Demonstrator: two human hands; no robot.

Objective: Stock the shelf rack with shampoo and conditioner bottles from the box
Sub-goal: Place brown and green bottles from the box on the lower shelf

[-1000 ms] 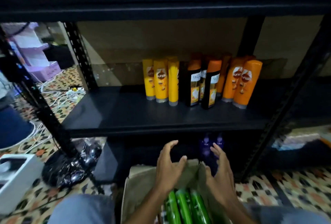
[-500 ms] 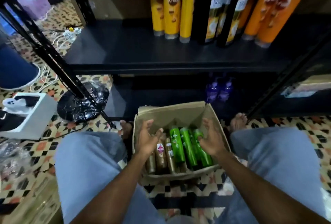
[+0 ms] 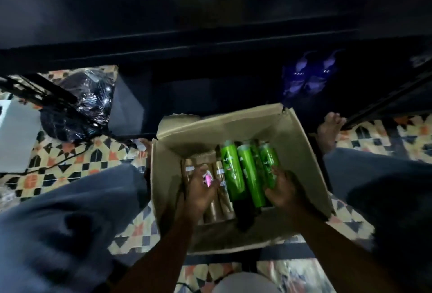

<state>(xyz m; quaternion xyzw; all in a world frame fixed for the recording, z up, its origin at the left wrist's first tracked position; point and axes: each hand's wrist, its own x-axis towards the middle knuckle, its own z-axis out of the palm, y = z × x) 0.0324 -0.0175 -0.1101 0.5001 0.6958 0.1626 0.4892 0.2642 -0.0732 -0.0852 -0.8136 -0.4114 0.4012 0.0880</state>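
Head view: the only view, looking steeply down, with motion blur throughout.
Box: a brown cardboard box sat open on the patterned floor between the person's knees, just in front of the black metal shelf rack.
Green bottles: three green plastic bottles lay side by side in the right half of the box.
Gold bottles: several gold plastic bottles lay packed in the left half.
Right hand: the right hand had its fingers and thumb wrapped round the rightmost green bottle.
Left hand: the left hand lay curled over the gold bottles; I cannot tell whether it was closed on one.
Risk, slip: the smooth, glossy bottles could slide from a one-handed grasp during a double lift.
Risk, snag: the tight packing could drag a neighbouring bottle up and tip it out.
Risk, shelf edge: the rack's front edge hung close above the box, so a rising bottle or knuckle could knock it.
Risk, lower shelf: two purple bottles stood on the bottom shelf and could be toppled by a careless placement.
Writing, green: white lettering on the leftmost green bottle read roughly "Sunsilk".
Writing, gold: a pink label showed, too blurred to read.
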